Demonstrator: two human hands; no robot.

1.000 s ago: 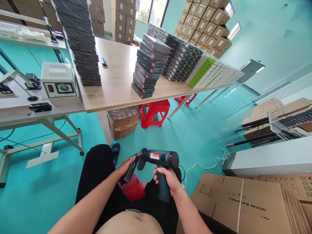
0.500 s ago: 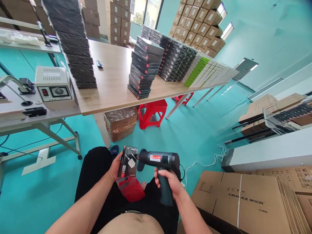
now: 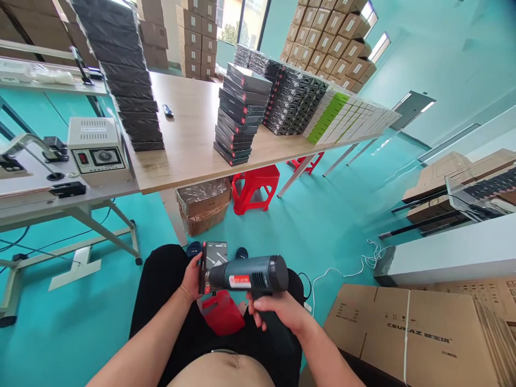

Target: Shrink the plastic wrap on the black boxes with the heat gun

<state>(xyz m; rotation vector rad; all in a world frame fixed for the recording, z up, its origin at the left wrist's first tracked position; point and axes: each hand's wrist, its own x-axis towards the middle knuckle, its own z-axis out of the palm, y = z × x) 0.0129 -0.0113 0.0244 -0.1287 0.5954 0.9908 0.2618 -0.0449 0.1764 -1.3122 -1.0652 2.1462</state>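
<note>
My left hand (image 3: 192, 278) grips a small dark product box (image 3: 216, 252) by its left side, above my lap. White cables are printed on the face of the box. In my right hand (image 3: 278, 312) is a dark heat gun (image 3: 245, 273) with a red-and-white label, held by its handle. The nozzle points left and lies over the lower part of the box; whether it touches cannot be made out. Beneath the box, a red stool seat (image 3: 222, 313) shows between my legs.
Ahead, a wooden table (image 3: 185, 145) bears a tall stack of black boxes (image 3: 131, 91), a shorter stack (image 3: 242, 115) and wrapped rows. A beige control unit (image 3: 99, 153) stands left. Flattened cartons (image 3: 374, 322) lie right, near a white cord (image 3: 342, 274) on the floor. A red stool (image 3: 256, 188) is under the table.
The heat gun has moved left and slightly down, its nozzle now crossing the lower part of the box. My left hand still holds the box. The view has shifted slightly.
</note>
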